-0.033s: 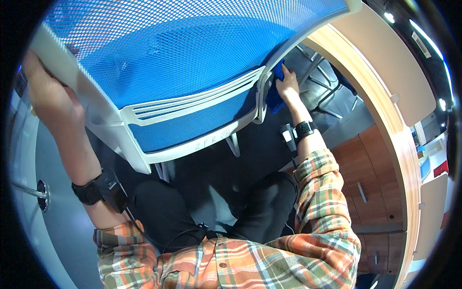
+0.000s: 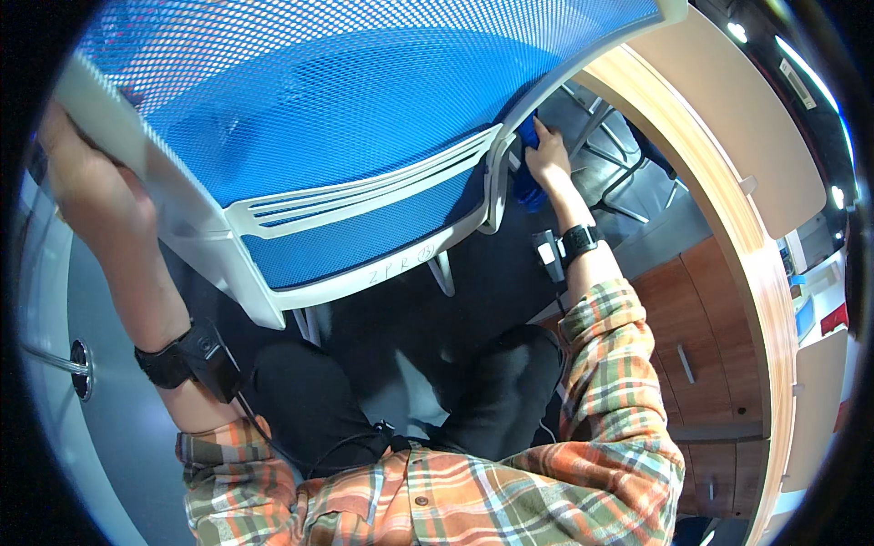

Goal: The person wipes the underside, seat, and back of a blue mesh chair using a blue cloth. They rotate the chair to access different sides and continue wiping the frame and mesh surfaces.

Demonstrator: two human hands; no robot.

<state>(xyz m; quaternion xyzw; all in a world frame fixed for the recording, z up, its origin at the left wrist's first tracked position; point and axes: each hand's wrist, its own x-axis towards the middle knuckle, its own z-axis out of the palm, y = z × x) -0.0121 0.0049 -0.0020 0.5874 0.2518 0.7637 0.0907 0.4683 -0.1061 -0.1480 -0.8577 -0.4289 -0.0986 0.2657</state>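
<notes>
- Head view: a blue mesh chair back (image 2: pixel 337 118) in a white frame (image 2: pixel 364 273) fills the upper half of the picture, tilted toward the person, and serves as the landmark for everything else.
- The left hand (image 2: pixel 86 187) is at the chair back's left edge, closed around the white frame there; the fingers go behind the frame and cannot be seen.
- A black wrist strap (image 2: pixel 173 359) with a small black box and a cable sits on the left forearm, below the chair back's lower left corner.
- The right hand (image 2: pixel 549 155) is at the chair back's right edge, pressing a blue cloth (image 2: pixel 528 182) against the white frame with the fingers laid flat over it rather than curled in a fist.
- The blue cloth hangs down just beside the frame's right upright, touching it, under the right hand.
- A black watch-like band (image 2: pixel 580 241) is on the right wrist, below and to the right of the chair back.
- White lumbar slats (image 2: pixel 364 196) cross the lower part of the mesh.
- The person's dark trousers (image 2: pixel 309 409) and orange plaid shirt (image 2: pixel 510 491) lie below the chair back.
- A curved wooden desk edge (image 2: pixel 728 227) runs to the right of the chair back, with wooden drawers (image 2: pixel 683 364) beneath it.
- A pale grey floor (image 2: pixel 109 437) shows to the lower left of the chair back.
</notes>
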